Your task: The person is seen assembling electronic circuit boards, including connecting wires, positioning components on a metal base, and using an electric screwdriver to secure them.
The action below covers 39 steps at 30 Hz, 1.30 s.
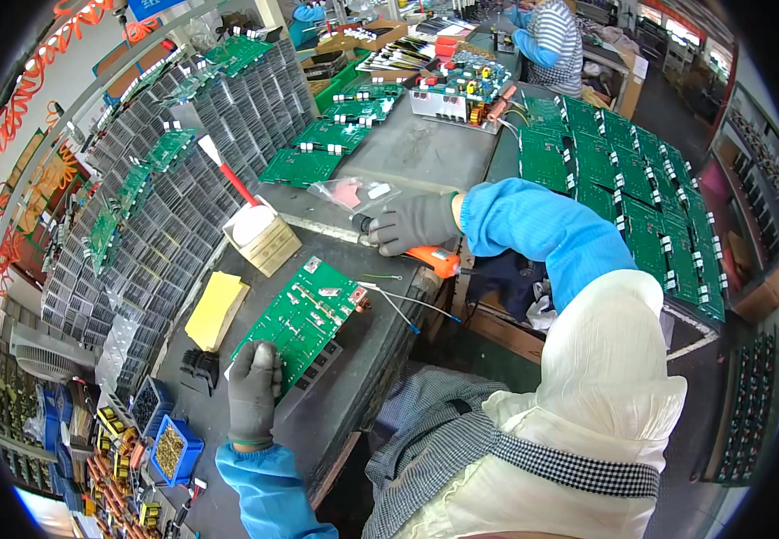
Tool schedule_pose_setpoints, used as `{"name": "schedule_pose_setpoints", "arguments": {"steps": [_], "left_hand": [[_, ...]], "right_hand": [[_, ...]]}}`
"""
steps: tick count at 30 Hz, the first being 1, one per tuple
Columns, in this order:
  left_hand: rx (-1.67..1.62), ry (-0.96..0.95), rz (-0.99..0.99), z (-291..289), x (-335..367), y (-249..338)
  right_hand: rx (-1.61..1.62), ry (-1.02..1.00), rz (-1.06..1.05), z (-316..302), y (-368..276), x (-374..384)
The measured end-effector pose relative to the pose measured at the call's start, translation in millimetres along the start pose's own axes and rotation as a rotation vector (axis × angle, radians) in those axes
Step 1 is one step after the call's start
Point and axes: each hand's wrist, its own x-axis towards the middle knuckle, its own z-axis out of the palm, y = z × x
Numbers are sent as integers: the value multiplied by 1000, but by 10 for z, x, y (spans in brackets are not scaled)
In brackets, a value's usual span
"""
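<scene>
My left hand point(255, 392), in a grey glove, is closed on the lower left corner of a green circuit board point(304, 310). The board lies tilted on the dark bench over a metal heatsink, with loose wires point(396, 295) running from its right end. In my gloved right hand point(415, 225) is an orange and black electric screwdriver point(434, 260), its fingers wrapped round the body. The black tip end points left, beyond the board's far edge and apart from it. A clear plastic bag point(354, 193) with something pink inside lies just past that hand.
A small box point(264, 241) holds a white tub and a red-handled brush point(228, 171). Yellow pads point(216, 310) and a blue bin of screws point(177, 449) sit at the left. Stacked grey trays point(183, 207) rise behind. Green boards point(623, 180) cover the right bench; a co-worker point(551, 45) is beyond.
</scene>
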Motion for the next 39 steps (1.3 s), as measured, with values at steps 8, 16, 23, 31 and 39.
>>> {"name": "schedule_pose_setpoints", "arguments": {"steps": [8, 16, 23, 31, 39], "left_hand": [[10, -21, -36, 91, 27, 17], [37, -111, 115, 41, 15, -71], [72, -86, 53, 4, -20, -44], [-16, -142, -16, -26, 13, -142], [22, -107, -43, -13, 24, -126]], "right_hand": [[11, -123, -150, -250, 72, 153], [271, 786, 669, -1081, -357, 457], [1605, 1882, 691, -1520, -664, 1395], [1746, 1792, 595, -1650, -991, 1593], [1812, 1805, 594, -1530, -1038, 1654]]}}
